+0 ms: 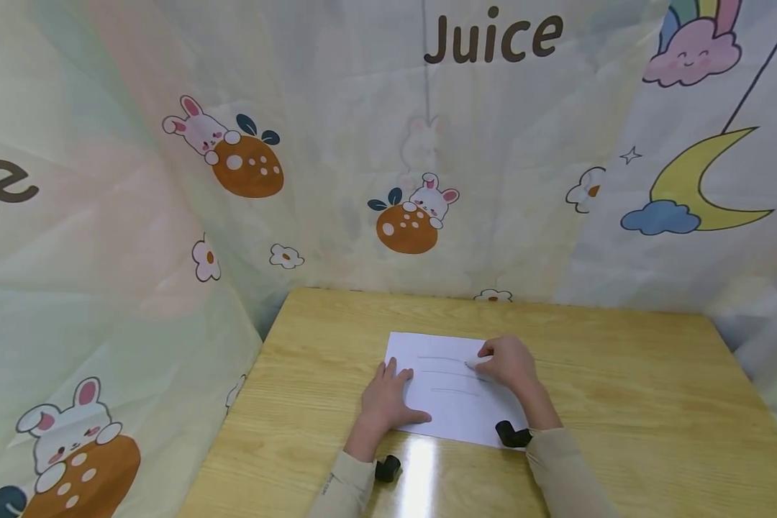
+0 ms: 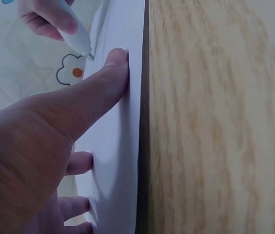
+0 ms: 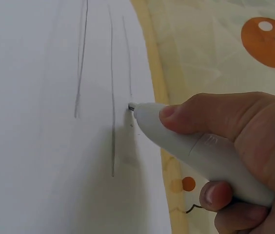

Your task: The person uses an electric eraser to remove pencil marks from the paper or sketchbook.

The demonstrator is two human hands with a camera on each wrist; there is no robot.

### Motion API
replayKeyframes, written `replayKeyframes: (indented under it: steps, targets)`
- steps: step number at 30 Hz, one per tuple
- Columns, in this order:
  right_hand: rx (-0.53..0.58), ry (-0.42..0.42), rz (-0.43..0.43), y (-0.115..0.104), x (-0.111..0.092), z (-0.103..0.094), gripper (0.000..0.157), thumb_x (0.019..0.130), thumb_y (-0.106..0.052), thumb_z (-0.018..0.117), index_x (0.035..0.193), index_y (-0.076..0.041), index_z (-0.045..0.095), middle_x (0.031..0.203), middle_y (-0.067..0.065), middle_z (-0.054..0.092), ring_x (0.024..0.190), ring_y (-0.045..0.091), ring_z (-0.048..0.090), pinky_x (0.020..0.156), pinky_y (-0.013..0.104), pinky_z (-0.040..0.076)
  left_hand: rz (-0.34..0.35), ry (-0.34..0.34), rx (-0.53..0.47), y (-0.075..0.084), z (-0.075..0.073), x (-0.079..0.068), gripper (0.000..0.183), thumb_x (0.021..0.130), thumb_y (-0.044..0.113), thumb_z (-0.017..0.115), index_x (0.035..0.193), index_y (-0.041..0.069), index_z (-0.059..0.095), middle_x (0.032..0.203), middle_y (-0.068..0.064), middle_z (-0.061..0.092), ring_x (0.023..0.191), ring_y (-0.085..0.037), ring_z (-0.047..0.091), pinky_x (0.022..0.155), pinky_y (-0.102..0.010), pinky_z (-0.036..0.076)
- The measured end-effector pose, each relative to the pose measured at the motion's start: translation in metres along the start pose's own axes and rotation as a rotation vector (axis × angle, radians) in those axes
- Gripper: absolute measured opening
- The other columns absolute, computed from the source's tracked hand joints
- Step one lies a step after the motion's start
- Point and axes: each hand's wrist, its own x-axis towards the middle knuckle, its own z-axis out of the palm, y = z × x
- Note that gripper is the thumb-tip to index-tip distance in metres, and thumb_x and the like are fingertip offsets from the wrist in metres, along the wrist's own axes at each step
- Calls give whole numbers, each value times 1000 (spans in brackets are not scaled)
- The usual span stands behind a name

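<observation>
A white sheet of paper (image 1: 453, 414) lies on the wooden table, with several thin grey pencil lines (image 3: 112, 97) drawn on it. My right hand (image 1: 510, 362) pinches a thick white electric eraser (image 3: 186, 141), shaped like a fat pen, between thumb and fingers. Its narrow tip is at the end of the line nearest the paper's far edge, and small specks lie beside it. With fingers spread, my left hand (image 1: 386, 399) rests on the paper's left side. In the left wrist view its thumb (image 2: 98, 87) lies along the sheet near the front edge.
The wooden table (image 1: 628, 403) extends to both sides of the paper. A printed cloth (image 1: 337, 129) with rabbits, flowers and a moon hangs behind and on the left. Black devices (image 1: 388, 469) sit at both wrists, beside the beige sleeves (image 1: 566, 471).
</observation>
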Motion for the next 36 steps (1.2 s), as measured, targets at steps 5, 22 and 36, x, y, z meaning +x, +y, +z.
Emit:
replayKeyframes:
  steps: [5,22,36]
  targets:
    - [6,19,-60,-1,4,3,15,77,-21,79,87,-10,76,87,1,69,78,20,60,73,42,51,-4,17,9,-2,1,1,98,59,74,76,137,18,56,151,-20,34,138,-41,30,100,-49,42]
    - [-3,22,-39,-6,3,5,13,75,-19,80,84,-11,75,85,1,69,76,19,61,69,41,52,-19,4,1,3,0,-4,97,60,72,77,138,19,55,151,-20,34,139,-40,29,99,-52,43]
    - [24,19,-75,-2,3,7,15,75,-20,81,85,-11,75,84,0,68,78,19,61,72,41,52,-4,4,18,4,-1,-5,97,59,74,76,137,19,56,150,-20,36,138,-40,31,97,-52,44]
